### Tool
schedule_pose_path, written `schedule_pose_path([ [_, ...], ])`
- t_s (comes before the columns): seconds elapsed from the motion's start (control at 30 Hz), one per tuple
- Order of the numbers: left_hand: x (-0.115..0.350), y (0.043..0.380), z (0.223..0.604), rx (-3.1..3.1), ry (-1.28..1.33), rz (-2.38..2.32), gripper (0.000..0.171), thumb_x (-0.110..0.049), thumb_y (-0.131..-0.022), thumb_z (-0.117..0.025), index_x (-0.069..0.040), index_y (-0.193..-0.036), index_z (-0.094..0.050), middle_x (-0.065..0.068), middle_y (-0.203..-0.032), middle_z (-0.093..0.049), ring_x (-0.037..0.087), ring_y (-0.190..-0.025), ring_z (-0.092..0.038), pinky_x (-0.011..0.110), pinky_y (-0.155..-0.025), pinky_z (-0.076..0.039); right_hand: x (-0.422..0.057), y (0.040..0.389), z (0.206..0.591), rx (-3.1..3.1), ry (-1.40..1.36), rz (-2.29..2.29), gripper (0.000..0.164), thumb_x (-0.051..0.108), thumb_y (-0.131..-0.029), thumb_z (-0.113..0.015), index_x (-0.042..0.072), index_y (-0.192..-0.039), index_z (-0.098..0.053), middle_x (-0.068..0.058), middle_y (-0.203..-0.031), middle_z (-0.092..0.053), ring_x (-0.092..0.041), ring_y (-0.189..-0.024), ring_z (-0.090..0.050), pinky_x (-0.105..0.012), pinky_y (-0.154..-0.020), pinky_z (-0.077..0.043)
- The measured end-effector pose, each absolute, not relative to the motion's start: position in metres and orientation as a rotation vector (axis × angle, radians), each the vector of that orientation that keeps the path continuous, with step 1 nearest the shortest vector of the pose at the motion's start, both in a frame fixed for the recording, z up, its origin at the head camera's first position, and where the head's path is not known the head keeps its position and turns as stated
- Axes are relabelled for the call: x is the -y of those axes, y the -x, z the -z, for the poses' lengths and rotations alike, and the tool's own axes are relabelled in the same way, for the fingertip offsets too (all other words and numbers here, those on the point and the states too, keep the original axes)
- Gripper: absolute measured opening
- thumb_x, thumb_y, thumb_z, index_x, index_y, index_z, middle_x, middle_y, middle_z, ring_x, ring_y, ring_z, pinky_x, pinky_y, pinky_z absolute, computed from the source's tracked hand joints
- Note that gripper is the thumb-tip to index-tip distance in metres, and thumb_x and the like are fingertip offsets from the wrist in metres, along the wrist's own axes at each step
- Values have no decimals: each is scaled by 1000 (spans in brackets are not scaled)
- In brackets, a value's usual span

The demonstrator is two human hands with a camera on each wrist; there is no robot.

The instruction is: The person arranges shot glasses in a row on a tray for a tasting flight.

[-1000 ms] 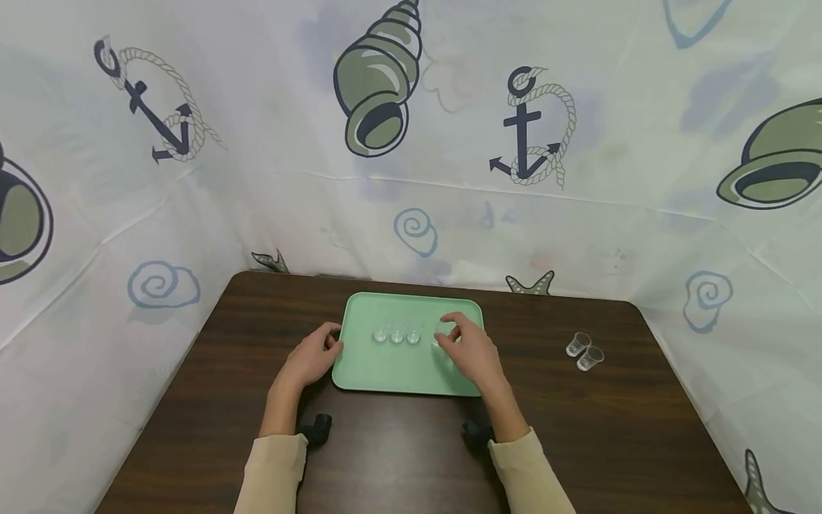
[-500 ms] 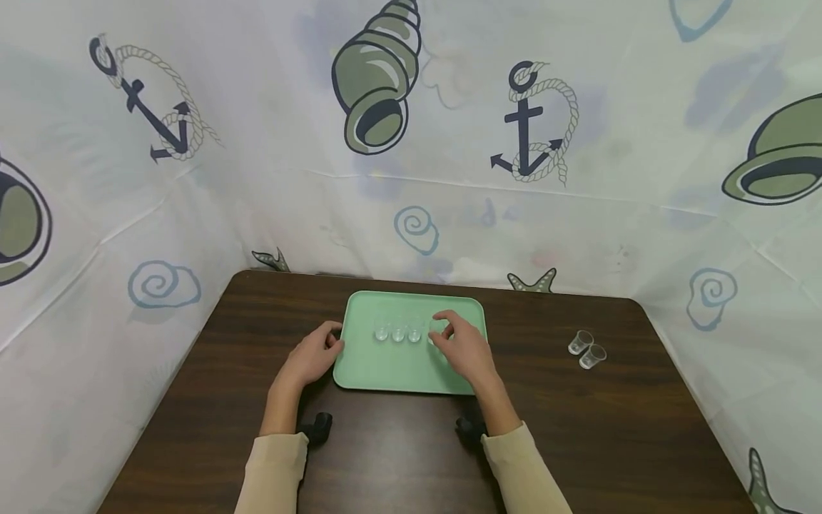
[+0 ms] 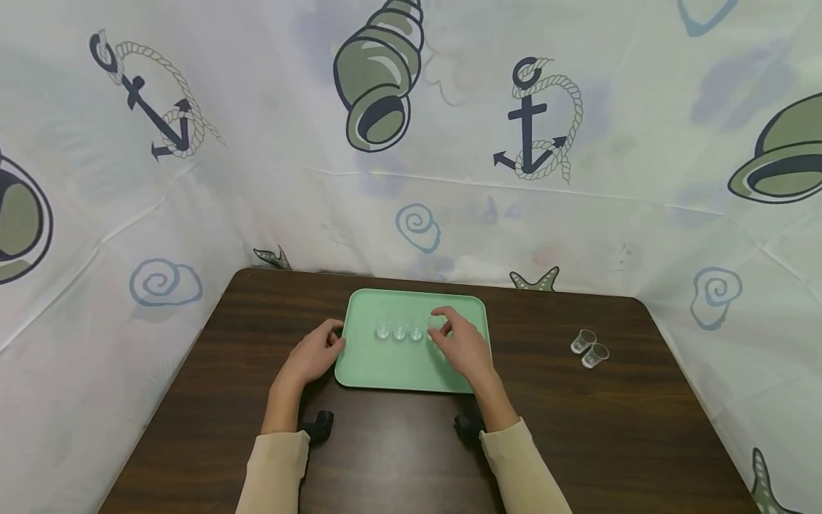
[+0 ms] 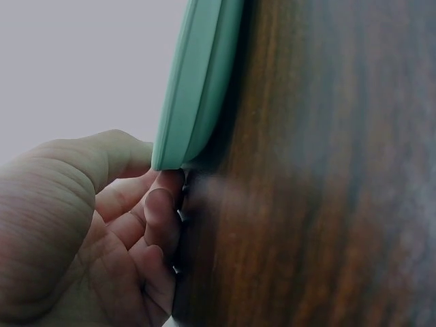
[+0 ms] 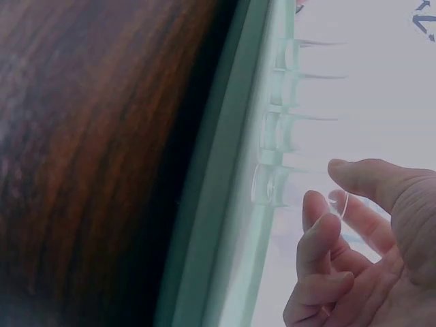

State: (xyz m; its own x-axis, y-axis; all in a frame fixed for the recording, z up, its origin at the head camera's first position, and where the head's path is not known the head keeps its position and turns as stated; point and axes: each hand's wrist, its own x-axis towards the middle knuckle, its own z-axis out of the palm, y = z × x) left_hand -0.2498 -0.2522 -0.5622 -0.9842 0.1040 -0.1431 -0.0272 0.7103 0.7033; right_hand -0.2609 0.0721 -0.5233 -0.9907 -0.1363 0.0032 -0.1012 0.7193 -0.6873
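Note:
A light green tray (image 3: 385,371) lies on the dark wooden table. Three clear shot glasses stand on it in a row, the middle shot glass (image 3: 399,333) among them. At the row's right end is a fourth shot glass (image 5: 269,184), whose rim my right hand (image 3: 461,345) holds between thumb and fingers. My left hand (image 3: 315,351) grips the tray's left edge, the thumb (image 4: 122,153) at the rim and the other fingers curled below it. The right hand partly hides the fourth glass in the head view.
Two more shot glasses, a nearer one (image 3: 595,355) and a farther one (image 3: 583,341), lie tilted side by side on the table (image 3: 642,428) to the right. A white patterned cloth (image 3: 308,214) hangs around the table's back and sides.
My right hand has shifted slightly left with the fourth shot glass, bringing it closer to the row. The left hand stays at the tray's edge.

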Motion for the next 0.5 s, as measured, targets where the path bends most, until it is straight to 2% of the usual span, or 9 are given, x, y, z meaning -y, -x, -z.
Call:
schedule_pose_path([
  [0.3,251,250,560,-2745,-67,-1137,46,-30,-113,-53,-9,-154,-52,7,-105,-61,20,-75,-52,36,-68,-40,-75,260,525,-2845,233,1148,48,34,-105,-71,27,-151,-60,1,-102,-72,-17,-67,-58,-35,-63,-46],
  [0.5,250,250,560,-2750,-52,-1124,46,-31,-113,-53,-10,-154,-52,7,-106,-61,20,-75,-52,36,-68,-39,-78,256,526,-2798,231,1229,63,36,-105,-70,26,-163,-45,0,-107,-72,-17,-68,-60,-36,-63,-48],
])
